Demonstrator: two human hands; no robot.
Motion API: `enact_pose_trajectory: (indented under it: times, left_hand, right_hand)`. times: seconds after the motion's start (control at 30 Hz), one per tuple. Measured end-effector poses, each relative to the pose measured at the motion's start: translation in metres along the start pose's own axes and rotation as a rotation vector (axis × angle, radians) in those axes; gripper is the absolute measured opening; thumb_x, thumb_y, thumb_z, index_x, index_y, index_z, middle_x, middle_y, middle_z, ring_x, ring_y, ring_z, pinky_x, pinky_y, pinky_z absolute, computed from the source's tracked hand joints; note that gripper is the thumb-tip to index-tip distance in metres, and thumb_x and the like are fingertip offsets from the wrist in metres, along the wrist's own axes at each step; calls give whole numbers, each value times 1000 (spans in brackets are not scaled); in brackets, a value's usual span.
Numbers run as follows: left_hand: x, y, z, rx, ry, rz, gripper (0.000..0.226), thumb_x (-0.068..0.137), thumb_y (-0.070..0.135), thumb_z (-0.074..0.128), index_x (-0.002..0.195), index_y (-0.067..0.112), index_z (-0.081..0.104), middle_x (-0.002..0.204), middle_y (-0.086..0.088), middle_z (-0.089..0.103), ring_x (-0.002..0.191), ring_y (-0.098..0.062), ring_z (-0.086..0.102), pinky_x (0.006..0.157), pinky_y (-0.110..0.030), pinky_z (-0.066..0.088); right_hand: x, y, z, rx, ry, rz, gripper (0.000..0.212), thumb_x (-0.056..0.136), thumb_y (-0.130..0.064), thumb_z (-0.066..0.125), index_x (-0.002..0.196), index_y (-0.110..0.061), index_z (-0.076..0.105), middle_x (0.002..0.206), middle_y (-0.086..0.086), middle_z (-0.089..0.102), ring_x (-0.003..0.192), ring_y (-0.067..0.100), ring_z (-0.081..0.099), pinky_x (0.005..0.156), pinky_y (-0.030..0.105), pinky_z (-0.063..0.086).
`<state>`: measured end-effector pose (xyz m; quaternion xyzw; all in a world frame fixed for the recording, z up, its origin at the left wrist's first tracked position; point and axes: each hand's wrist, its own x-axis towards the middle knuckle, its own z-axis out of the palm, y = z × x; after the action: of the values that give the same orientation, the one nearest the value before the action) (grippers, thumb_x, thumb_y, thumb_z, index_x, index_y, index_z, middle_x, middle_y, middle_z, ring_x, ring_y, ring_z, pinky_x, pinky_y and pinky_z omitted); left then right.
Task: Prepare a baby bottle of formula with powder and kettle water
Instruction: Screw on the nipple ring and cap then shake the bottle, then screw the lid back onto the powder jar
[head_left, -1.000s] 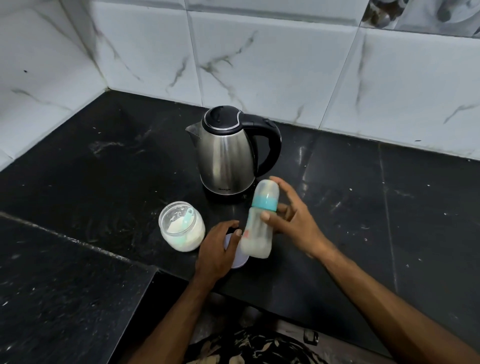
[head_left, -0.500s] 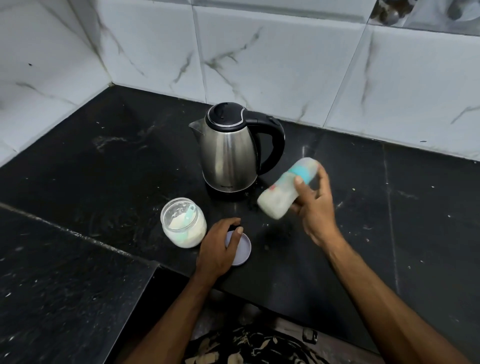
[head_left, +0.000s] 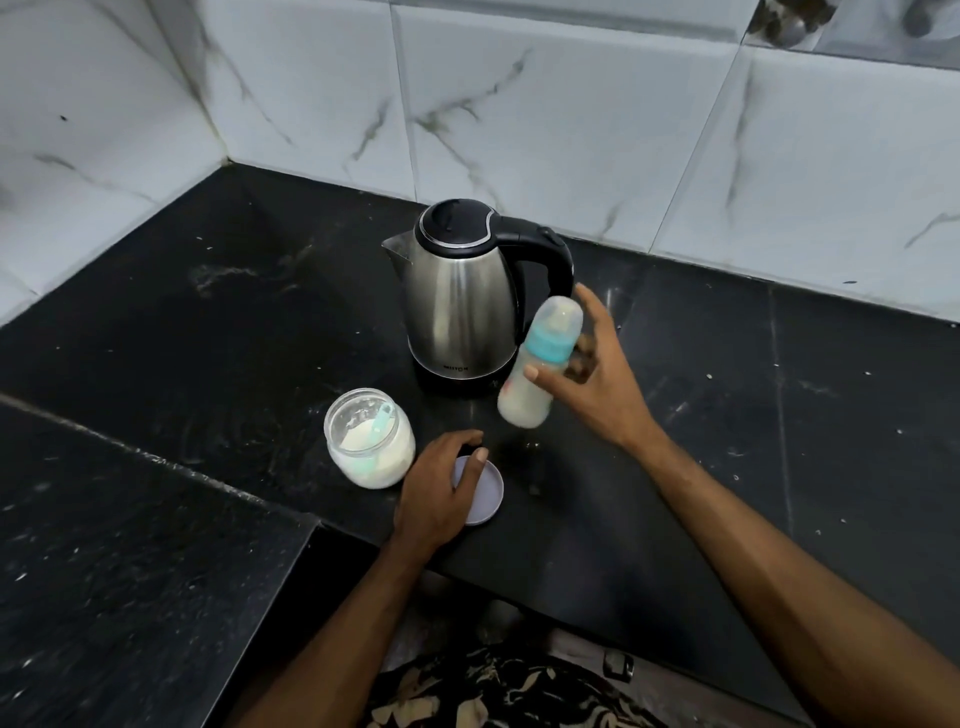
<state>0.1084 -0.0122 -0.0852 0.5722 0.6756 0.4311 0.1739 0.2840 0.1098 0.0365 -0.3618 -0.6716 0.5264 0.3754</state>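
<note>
My right hand (head_left: 597, 384) grips a capped baby bottle (head_left: 540, 364) with a teal collar and milky liquid inside. The bottle is held off the counter, tilted slightly, just right of the steel kettle (head_left: 462, 306). An open glass jar of white powder (head_left: 370, 439) with a teal scoop in it stands left of my left hand (head_left: 441, 493). That hand rests flat on the jar's pale lid (head_left: 485, 493), which lies on the black counter (head_left: 208, 338).
White marble-look tiles (head_left: 519, 114) form the back and left walls. A lower black ledge (head_left: 130, 571) runs along the front left. The counter's front edge lies just below my left wrist.
The bottle swung from upright near the lid, out to the right almost on its side, and back to nearly upright beside the kettle. My left hand stayed on the lid.
</note>
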Motion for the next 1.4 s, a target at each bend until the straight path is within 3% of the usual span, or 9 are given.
enact_pose_trajectory:
  times: [0.17, 0.33, 0.43, 0.67, 0.83, 0.97, 1.1, 1.27, 1.4]
  left_hand:
    - [-1, 3, -1, 3, -6, -16, 40, 97, 46, 47, 117, 17, 67, 114, 7, 67, 106, -4, 58, 94, -7, 36]
    - [0, 3, -2, 7, -16, -29, 42, 97, 46, 46, 118, 17, 66, 114, 6, 67, 106, -7, 59, 94, -16, 42]
    - [0, 4, -1, 7, -12, -31, 42, 97, 46, 46, 117, 15, 67, 114, 4, 68, 107, -9, 60, 95, -21, 44]
    - [0, 6, -3, 3, -27, -44, 43, 97, 46, 44, 117, 15, 66, 116, 4, 67, 108, -8, 59, 95, -17, 41]
    - [2, 7, -5, -36, -47, -88, 44, 96, 48, 45, 118, 17, 66, 116, 6, 68, 109, -7, 60, 97, -27, 47]
    - [4, 14, -11, -109, -79, -165, 37, 97, 41, 53, 122, 16, 64, 120, 5, 66, 112, -7, 59, 101, -29, 46]
    - [-11, 21, -21, 15, -137, -93, 53, 91, 45, 63, 134, 15, 54, 136, 3, 56, 125, -12, 51, 105, -14, 32]
    - [-29, 15, -25, 210, -239, -1, 89, 77, 57, 73, 149, 18, 39, 153, 1, 41, 142, -13, 35, 113, -18, 21]
    - [-30, 13, -27, 255, -254, 60, 88, 73, 47, 81, 146, 15, 43, 149, -3, 46, 137, -21, 42, 115, -34, 34]
  right_hand:
    - [29, 14, -9, -235, -31, -45, 93, 78, -29, 82, 151, -32, 24, 130, -14, 54, 116, 13, 60, 99, 39, 52]
    - [26, 39, -7, -297, -87, -16, 94, 78, -26, 83, 152, -30, 24, 136, -13, 50, 120, 12, 56, 103, 44, 49]
    - [21, 48, -6, -300, -88, 3, 94, 77, -24, 84, 151, -32, 26, 134, -16, 50, 120, 9, 56, 104, 42, 49]
    - [15, 57, -3, -273, -59, 16, 92, 75, -23, 85, 148, -33, 30, 134, -15, 51, 120, 7, 56, 104, 39, 50]
    - [6, 61, -3, -272, -27, 60, 97, 74, -17, 86, 151, -27, 26, 137, -8, 48, 125, 8, 51, 107, 34, 46]
    - [-20, 58, 7, -329, 205, 68, 71, 80, -17, 80, 136, -29, 38, 106, 1, 55, 97, 15, 60, 89, 34, 55]
    - [-52, 58, 16, -417, 113, 51, 42, 86, -21, 74, 116, -29, 45, 93, -2, 55, 78, 13, 58, 72, 35, 55]
    - [-70, 61, 26, -463, 18, 63, 31, 89, -23, 71, 111, -30, 51, 95, -6, 55, 78, 9, 58, 71, 24, 52]
    - [-76, 59, 37, -456, -4, 47, 31, 89, -17, 70, 114, -25, 52, 101, -4, 55, 88, 9, 58, 78, 25, 52]
